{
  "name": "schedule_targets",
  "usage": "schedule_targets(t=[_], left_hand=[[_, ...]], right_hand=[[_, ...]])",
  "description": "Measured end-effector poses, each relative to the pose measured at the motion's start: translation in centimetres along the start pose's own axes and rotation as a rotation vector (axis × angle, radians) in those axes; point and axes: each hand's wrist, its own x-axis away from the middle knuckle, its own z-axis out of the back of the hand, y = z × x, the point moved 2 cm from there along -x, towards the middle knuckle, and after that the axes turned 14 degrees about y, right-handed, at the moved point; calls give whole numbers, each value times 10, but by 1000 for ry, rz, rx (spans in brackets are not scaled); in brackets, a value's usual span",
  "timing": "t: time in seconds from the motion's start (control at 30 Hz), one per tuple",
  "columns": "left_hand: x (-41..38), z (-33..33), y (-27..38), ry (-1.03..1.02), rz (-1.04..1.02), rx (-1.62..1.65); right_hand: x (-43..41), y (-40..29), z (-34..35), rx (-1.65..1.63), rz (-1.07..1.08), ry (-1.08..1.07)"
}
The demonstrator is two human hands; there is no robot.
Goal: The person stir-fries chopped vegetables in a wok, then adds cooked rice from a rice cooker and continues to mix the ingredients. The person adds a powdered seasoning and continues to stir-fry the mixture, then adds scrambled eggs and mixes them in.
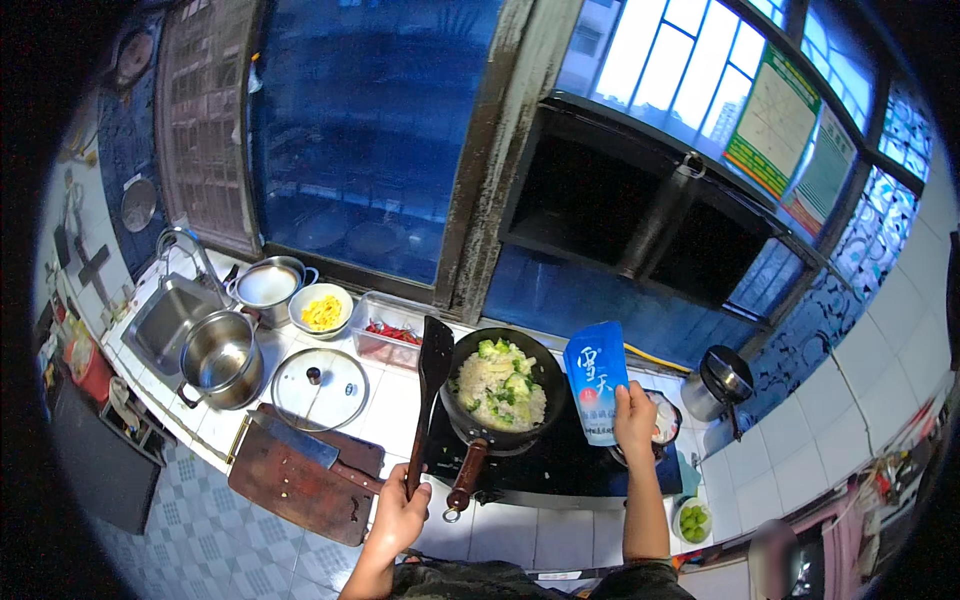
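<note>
My left hand (401, 510) grips the handle of a dark slotted spatula (433, 367), held upright with its blade at the top, left of the pan. In my right hand (636, 416) is a blue and white pouch (598, 382) bearing writing, held by its right edge over the right part of the black cooktop (555, 476). Between the two hands, a dark frying pan (553, 367) with a wooden handle holds rice with green vegetable pieces (506, 386). Behind the pouch, partly hidden, a bowl or pan with pale contents (665, 420) rests on the cooktop.
A cleaver (300, 442) lies on a wooden cutting board (292, 487). Beyond are a glass lid (320, 390), steel pots (221, 360), a bowl of yellow strips (322, 311), a plastic box with red peppers (386, 341) and a sink (169, 319). Green fruit fills a bowl (693, 522) at right.
</note>
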Motion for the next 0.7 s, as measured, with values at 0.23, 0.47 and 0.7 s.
schedule_targets(t=[0.23,0.47,0.7], left_hand=[[19,-51,12,-105,241,100],[36,-105,-9,-208,232,44],[36,-160,-42,-142,200,35]], right_hand=[[50,5,16,-420,-368,697],[98,82,70,-440,-594,1021],[127,236,210,321,-508,814]])
